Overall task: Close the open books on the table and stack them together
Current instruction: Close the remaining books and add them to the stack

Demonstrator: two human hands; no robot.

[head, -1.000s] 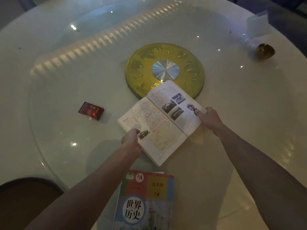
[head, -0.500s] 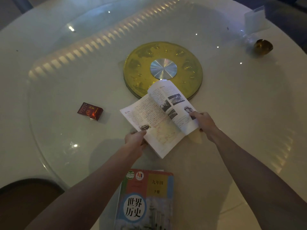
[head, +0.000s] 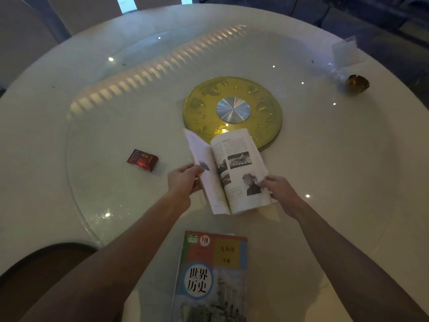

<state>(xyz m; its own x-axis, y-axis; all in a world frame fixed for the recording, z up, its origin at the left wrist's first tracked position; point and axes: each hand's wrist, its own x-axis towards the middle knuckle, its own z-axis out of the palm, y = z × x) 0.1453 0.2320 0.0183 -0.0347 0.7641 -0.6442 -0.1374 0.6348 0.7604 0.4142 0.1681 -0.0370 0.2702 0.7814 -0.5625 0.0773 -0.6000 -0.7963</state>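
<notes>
An open textbook (head: 234,173) with printed photos is lifted off the round white table (head: 325,159), its two halves folded partway toward each other in a V. My left hand (head: 184,181) grips the left half near its lower edge. My right hand (head: 277,190) grips the right half at its lower corner. A closed textbook (head: 212,277) with a colourful cover and Chinese title lies flat near the table's front edge, just below the open one.
A gold disc with a silver hub (head: 232,111) sits under the glass turntable behind the book. A small red box (head: 142,159) lies to the left. A gold bowl (head: 357,83) and clear card stand (head: 344,52) are far right. A dark chair back (head: 34,275) shows lower left.
The book lay flat and open a second ago; both hands have since lifted it and swung its halves together, the left half rising steeply. The view shifted slightly.
</notes>
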